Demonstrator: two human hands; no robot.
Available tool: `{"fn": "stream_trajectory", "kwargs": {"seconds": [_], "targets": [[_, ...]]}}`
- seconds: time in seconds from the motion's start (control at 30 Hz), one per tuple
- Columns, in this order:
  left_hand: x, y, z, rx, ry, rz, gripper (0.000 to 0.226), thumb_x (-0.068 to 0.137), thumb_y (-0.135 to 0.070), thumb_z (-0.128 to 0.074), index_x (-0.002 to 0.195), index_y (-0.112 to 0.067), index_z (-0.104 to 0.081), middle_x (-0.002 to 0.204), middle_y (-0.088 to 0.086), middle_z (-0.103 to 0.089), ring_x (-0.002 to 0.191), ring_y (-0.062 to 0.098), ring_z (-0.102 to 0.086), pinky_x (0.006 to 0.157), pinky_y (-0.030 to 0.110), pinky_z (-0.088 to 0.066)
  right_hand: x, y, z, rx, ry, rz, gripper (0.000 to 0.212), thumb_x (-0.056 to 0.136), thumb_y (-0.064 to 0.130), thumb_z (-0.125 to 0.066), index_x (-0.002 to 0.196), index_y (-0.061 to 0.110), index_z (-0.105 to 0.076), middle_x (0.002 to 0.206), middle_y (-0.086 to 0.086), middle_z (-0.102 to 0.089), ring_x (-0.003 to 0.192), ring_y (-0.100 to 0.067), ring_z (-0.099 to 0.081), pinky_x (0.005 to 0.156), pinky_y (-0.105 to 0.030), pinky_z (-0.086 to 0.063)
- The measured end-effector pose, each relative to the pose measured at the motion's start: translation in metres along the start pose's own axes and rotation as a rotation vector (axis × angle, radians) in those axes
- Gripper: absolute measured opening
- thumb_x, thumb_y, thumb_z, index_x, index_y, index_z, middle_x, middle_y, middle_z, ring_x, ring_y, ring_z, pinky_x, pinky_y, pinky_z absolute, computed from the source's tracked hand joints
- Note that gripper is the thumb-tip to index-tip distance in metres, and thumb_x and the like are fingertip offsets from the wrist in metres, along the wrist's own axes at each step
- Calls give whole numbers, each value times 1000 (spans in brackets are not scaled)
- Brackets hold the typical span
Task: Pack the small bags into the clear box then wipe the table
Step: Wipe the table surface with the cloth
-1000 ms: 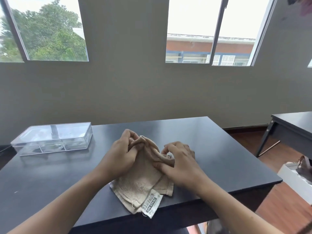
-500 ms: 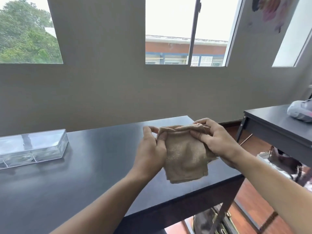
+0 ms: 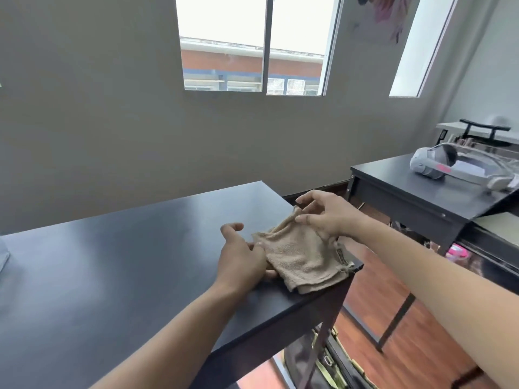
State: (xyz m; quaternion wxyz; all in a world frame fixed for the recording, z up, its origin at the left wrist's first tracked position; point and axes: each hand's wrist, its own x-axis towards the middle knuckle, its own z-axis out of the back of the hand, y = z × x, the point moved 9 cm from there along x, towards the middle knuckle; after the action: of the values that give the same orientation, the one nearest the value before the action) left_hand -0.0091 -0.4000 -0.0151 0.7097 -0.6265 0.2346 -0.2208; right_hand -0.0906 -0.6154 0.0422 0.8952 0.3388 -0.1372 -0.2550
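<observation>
A folded beige cloth (image 3: pixel 302 255) lies on the near right corner of the black table (image 3: pixel 126 262). My left hand (image 3: pixel 241 258) is at the cloth's left edge, with fingertips on top and fingers tucked under it. My right hand (image 3: pixel 325 214) hovers over the far corner of the cloth, and that corner rises up to my fingertips. Only a pale sliver of the clear box (image 3: pixel 3 256) shows at the far left edge. No small bags are in sight.
A second black table (image 3: pixel 398 189) stands to the right with a grey headset (image 3: pixel 449 169) on it. A gap with wooden floor (image 3: pixel 373 299) separates the two tables. Bags sit on the floor below the table's corner (image 3: pixel 323 366). The wall with windows is behind.
The cloth went from being held up in the air to resting on the table's right corner. The view swung right, so the clear box slid almost out of sight.
</observation>
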Motion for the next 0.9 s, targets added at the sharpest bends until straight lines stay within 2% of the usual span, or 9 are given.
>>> {"fn": "stream_trajectory", "kwargs": {"seconds": [0.07, 0.13, 0.17, 0.23, 0.3, 0.33, 0.4, 0.53, 0.9], "targets": [[0, -11, 15, 285, -114, -104, 39, 95, -26, -55, 127, -29, -35, 112, 0, -60, 79, 23, -74, 83, 42, -59, -1, -2, -3, -111, -59, 30, 47, 88, 40, -79, 130, 32, -63, 118, 11, -67, 98, -9, -66, 88, -27, -51], [-9, -30, 21, 588, -219, -276, 35, 93, -36, -56, 126, -30, -43, 122, -2, -51, 87, 14, -65, 82, 34, -48, -8, 0, -15, -130, -73, 98, 48, 93, 42, -72, 138, 29, -61, 132, 8, -62, 118, -12, -60, 104, -32, -46], [-15, -38, 18, 679, -229, -351, 36, 94, -39, -55, 127, -29, -46, 126, -1, -49, 96, 15, -63, 83, 35, -47, -12, 1, -23, -137, -74, 131, 47, 96, 41, -67, 140, 26, -60, 138, 6, -61, 127, -13, -56, 110, -32, -42], [-22, -45, 2, 844, -173, -456, 44, 96, -44, -51, 136, -28, -50, 145, 0, -44, 127, 21, -50, 98, 36, -43, -18, 2, -39, -192, -68, 171, 47, 102, 37, -59, 146, 20, -56, 151, 4, -54, 143, -14, -45, 120, -35, -32], [-25, -38, -19, 989, -41, -501, 54, 99, -51, -44, 148, -29, -43, 166, 2, -25, 150, 22, -26, 119, 38, -27, -22, 0, -54, -266, -32, 169, 49, 107, 36, -49, 152, 17, -50, 162, 2, -41, 152, -13, -30, 127, -39, -19], [-26, -31, -27, 1028, 27, -500, 59, 100, -54, -39, 153, -29, -36, 170, 1, -13, 156, 19, -14, 125, 39, -16, -22, -2, -59, -284, -15, 160, 50, 109, 36, -45, 154, 17, -46, 165, 2, -35, 154, -11, -25, 128, -39, -14], [-24, -15, -36, 1073, 123, -453, 68, 101, -59, -30, 161, -27, -21, 172, -1, -1, 158, 13, 2, 128, 40, -2, -21, -6, -63, -291, 9, 142, 51, 110, 37, -39, 157, 18, -41, 168, 4, -29, 155, -7, -19, 129, -38, -8], [-19, 3, -36, 1166, 169, -367, 81, 99, -68, -16, 163, -20, -7, 172, 0, 1, 158, 11, 8, 128, 42, 4, -17, -10, -68, -328, 31, 136, 53, 111, 37, -34, 160, 17, -34, 170, 4, -23, 157, -5, -11, 128, -35, -3], [-16, 0, -36, 1228, 173, -381, 84, 98, -69, -15, 163, -17, -8, 172, 2, -4, 158, 12, 3, 128, 43, 4, -17, -12, -70, -369, 34, 141, 54, 111, 39, -32, 161, 18, -31, 170, 6, -20, 157, -4, -8, 127, -33, -1]]}}
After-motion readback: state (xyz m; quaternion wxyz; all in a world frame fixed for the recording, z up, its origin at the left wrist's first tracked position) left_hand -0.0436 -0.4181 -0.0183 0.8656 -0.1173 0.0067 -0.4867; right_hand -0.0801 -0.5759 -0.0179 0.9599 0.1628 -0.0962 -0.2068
